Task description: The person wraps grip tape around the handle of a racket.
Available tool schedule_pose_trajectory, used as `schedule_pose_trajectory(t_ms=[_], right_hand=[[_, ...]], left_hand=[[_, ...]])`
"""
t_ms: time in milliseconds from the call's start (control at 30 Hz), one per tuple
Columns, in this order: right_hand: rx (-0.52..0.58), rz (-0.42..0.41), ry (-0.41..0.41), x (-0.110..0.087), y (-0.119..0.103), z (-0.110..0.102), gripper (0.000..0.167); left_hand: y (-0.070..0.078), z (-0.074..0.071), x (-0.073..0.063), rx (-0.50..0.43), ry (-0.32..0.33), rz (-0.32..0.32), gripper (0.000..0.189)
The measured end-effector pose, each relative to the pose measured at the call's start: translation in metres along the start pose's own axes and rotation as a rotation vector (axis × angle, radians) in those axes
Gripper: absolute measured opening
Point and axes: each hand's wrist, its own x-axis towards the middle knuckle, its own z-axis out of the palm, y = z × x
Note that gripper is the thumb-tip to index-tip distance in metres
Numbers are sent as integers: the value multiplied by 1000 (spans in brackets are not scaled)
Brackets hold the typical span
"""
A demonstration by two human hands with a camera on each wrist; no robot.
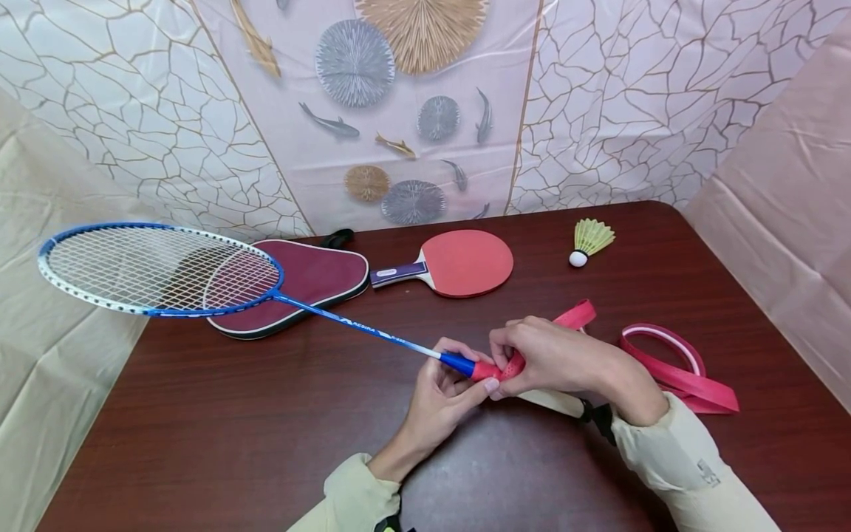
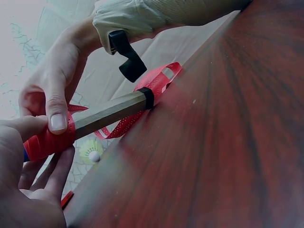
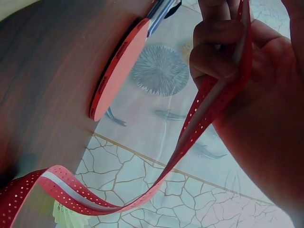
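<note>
A blue and white badminton racket slants over the table, head to the left. My left hand grips it at the top of the handle, thumb and fingers around the start of a red wrap. Perforated red grip tape covers that upper part of the handle. Beyond the wrap the wooden handle is bare, with a black band near its butt. My right hand pinches the tape against the handle. In the right wrist view the loose tape runs through the right hand's curled fingers and hangs down.
The tape's far end lies in loops on the dark red table, at the right. A red table tennis bat and a yellow shuttlecock lie at the back. Under the racket head is a maroon bat case.
</note>
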Motion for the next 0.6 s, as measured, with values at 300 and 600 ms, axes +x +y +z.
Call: schedule_pose_trajectory(t_ms=[300,600], right_hand=[[-5,18,-19,-1,0,-3,38],[-49,33,-32,-5,-1,-7,39]], left_hand=[[1,1,0,-7,12,-10,38],[2,2,1,8,25,-16,38]])
